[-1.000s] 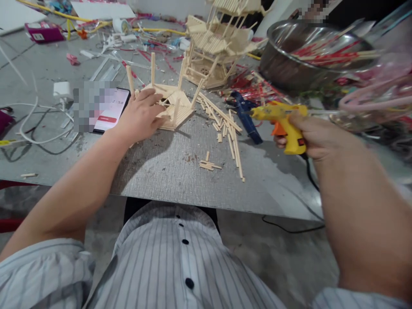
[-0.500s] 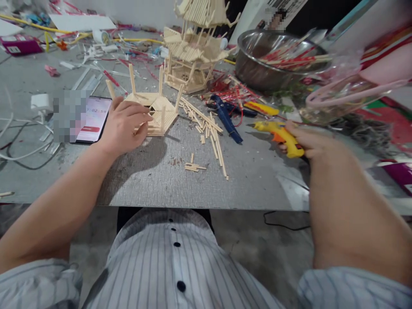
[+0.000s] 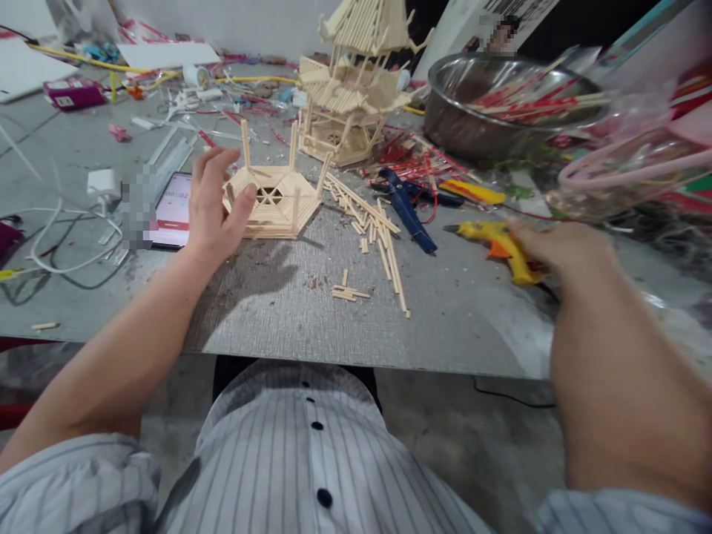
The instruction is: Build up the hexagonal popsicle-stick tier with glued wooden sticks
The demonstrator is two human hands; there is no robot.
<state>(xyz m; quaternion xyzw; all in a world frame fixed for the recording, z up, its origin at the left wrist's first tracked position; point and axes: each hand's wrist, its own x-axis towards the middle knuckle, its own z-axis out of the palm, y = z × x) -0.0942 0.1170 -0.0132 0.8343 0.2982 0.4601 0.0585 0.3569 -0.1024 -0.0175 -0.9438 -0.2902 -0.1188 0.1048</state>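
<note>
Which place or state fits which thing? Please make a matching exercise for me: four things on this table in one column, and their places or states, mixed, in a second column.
Column 1
1. glue gun
2. stick frame
3. phone
4. steel bowl

Column 2
A. holds red-tipped sticks
B. lies with its screen lit, left of the left hand
C. held by the right hand
D. stands beside the thumb of the open left hand

Pairs: 1-C, 2-D, 3-B, 4-A
</note>
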